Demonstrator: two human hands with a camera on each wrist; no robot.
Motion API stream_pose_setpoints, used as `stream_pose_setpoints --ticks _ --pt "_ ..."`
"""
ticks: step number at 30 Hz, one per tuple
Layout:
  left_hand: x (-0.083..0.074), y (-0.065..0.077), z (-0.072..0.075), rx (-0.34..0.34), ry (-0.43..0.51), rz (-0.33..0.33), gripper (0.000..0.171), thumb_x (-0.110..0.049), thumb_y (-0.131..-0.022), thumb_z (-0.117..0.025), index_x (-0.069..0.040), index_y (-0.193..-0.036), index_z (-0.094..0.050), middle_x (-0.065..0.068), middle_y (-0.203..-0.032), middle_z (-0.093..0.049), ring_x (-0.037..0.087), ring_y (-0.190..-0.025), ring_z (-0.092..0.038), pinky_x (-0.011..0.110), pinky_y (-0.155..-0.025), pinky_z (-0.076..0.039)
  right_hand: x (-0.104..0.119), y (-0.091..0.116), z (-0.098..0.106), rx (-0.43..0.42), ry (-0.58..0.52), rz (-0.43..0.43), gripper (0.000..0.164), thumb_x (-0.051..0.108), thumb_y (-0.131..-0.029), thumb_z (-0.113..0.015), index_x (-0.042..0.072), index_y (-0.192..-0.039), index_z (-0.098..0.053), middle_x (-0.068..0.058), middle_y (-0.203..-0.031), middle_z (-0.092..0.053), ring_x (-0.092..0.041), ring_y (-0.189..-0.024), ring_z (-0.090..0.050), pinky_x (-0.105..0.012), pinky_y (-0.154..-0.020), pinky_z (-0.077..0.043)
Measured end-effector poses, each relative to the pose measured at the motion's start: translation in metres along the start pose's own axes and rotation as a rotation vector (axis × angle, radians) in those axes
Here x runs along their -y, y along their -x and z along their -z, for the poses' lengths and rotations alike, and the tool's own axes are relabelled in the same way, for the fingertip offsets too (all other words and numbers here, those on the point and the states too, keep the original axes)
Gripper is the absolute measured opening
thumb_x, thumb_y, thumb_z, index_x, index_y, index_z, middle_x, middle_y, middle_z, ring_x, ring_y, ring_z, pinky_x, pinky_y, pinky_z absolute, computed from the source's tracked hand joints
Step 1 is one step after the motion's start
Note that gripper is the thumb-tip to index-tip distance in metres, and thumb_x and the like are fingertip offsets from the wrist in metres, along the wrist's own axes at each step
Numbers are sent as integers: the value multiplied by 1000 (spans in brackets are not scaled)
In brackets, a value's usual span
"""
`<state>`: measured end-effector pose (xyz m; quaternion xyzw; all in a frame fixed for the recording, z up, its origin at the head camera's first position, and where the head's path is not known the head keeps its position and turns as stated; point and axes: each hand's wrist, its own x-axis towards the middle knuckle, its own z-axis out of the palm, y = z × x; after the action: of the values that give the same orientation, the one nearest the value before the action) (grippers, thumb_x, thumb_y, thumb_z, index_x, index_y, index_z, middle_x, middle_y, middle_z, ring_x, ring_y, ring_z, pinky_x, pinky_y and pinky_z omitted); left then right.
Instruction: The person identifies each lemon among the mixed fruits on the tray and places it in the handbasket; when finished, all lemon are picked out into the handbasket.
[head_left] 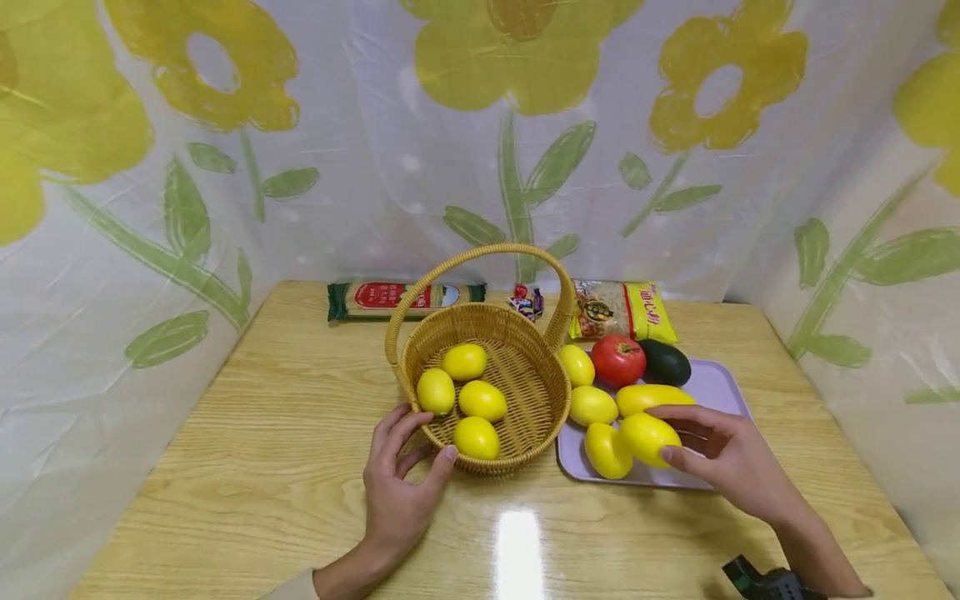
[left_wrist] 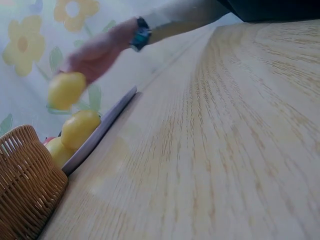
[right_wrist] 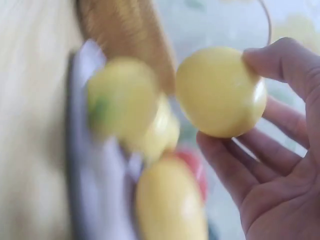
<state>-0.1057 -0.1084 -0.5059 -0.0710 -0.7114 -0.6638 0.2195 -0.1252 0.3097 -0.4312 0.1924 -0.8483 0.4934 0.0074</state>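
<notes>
My right hand point(head_left: 738, 458) pinches a lemon point(right_wrist: 220, 92) between thumb and fingers, holding it above the lilac tray point(head_left: 723, 387). In the left wrist view this lemon point(left_wrist: 66, 91) hangs clear over the tray's fruit. Below and around it on the tray are more lemons point(head_left: 608, 451), a longer yellow fruit point(head_left: 652, 397), a red pomegranate point(head_left: 618, 361) and a dark green oval fruit point(head_left: 666, 363). My left hand point(head_left: 405, 483) grips the near left rim of the wicker basket point(head_left: 536, 400), thumb and fingertips at the rim. Several lemons point(head_left: 482, 401) lie inside the basket's left half.
Along the table's back edge lie a green-ended pasta packet point(head_left: 375, 300), some small wrapped sweets point(head_left: 527, 302) and a yellow and clear food bag point(head_left: 626, 311). The basket's tall handle point(head_left: 480, 252) arches over its far side. A flower-printed curtain point(head_left: 360, 167) surrounds the wooden table point(head_left: 262, 467).
</notes>
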Motion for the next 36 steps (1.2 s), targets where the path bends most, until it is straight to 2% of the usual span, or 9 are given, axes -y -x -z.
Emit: stream_pose_setpoints --ticks 7,13,17,19,22,26,30,33,36 --pt "1 0 1 -3 -7 -18 45 0 -92 -84 -6 -135 -71 25 -156 -47 22 -135 -61 36 -98 -69 41 -66 -35 230 -59 173 43 6 -98 -83 16 -139 -75 -3 -137 -76 -14 -122 -73 -28 -105 -64" --pt "0 1 1 0 1 1 45 -1 -92 -85 1 -135 -69 22 -157 -48 21 -136 -60 37 -99 -69 63 -116 -81 435 158 236 34 24 -98 -85 23 -132 -80 8 -124 -80 -8 -98 -71 -28 -87 -66" --pt "1 2 2 -2 -1 0 45 -1 -92 -85 -3 -134 -70 21 -157 -48 21 -136 -61 35 -98 -69 71 -127 -113 521 233 279 30 26 -98 -85 18 -127 -81 8 -122 -81 -6 -100 -71 -31 -90 -66" --pt "1 1 2 -3 -3 -6 45 -1 -92 -85 -3 -135 -70 21 -157 -48 22 -137 -61 35 -98 -69 73 -127 -124 509 200 281 32 26 -99 -85 16 -129 -81 6 -126 -81 -8 -113 -73 -33 -101 -66" --pt "2 0 1 -5 -7 -22 45 -1 -92 -85 -4 -135 -70 22 -156 -48 22 -137 -61 35 -97 -69 72 -121 -126 450 48 250 39 25 -97 -87 17 -135 -78 -2 -134 -79 -16 -126 -73 -41 -110 -63" --pt "2 0 0 -7 -7 -23 46 -1 -92 -85 -3 -135 -70 25 -156 -48 22 -136 -61 35 -97 -69 58 -104 -103 393 -239 186 46 16 -98 -85 13 -143 -73 -13 -144 -73 -26 -135 -70 -44 -116 -59" --pt "1 -1 0 -5 -9 -19 46 0 -91 -85 -2 -135 -70 27 -156 -47 21 -136 -61 35 -97 -69 31 -78 -72 342 -450 141 48 4 -102 -77 -1 -148 -66 -23 -149 -67 -26 -138 -68 -44 -117 -58" --pt "1 0 1 -7 -9 -24 46 -1 -91 -85 -3 -135 -70 26 -156 -48 21 -136 -60 34 -97 -69 10 -55 -51 274 -487 123 46 -8 -101 -70 -11 -147 -61 -22 -148 -68 -28 -135 -70 -42 -114 -59" --pt "1 0 1 -12 -8 -21 46 -1 -91 -85 -3 -135 -70 25 -156 -48 21 -136 -61 35 -97 -69 -6 -36 -35 195 -443 101 45 -16 -99 -67 -14 -144 -62 -14 -144 -73 -24 -132 -72 -36 -112 -61"
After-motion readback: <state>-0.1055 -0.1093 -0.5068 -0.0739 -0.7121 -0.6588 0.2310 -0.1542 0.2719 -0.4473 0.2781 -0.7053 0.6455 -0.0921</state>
